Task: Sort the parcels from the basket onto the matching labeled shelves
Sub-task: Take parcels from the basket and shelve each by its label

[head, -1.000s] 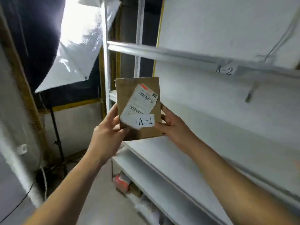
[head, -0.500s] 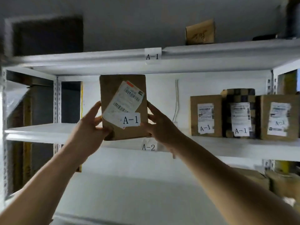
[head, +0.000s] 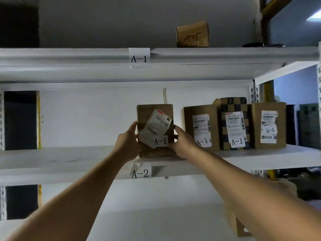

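The person holds a brown parcel (head: 155,131) upright between both hands, and its white tag reads A-1. The left hand (head: 127,145) grips the left edge with its fingers curled round it, and the right hand (head: 182,143) grips the right edge the same way. The parcel's bottom looks to be touching the shelf board (head: 69,157), just left of three other parcels (head: 234,126) that also say A-1. The A-1 sign (head: 139,57) sits on the beam above this space, so this looks like the right spot. To do this step well, the person should set the parcel flat, keep it standing straight, and slide it close to its neighbours with the tag facing out. Only then should both hands let go, slowly, so it does not tip over. The A-2 sign (head: 140,173) below marks another level.
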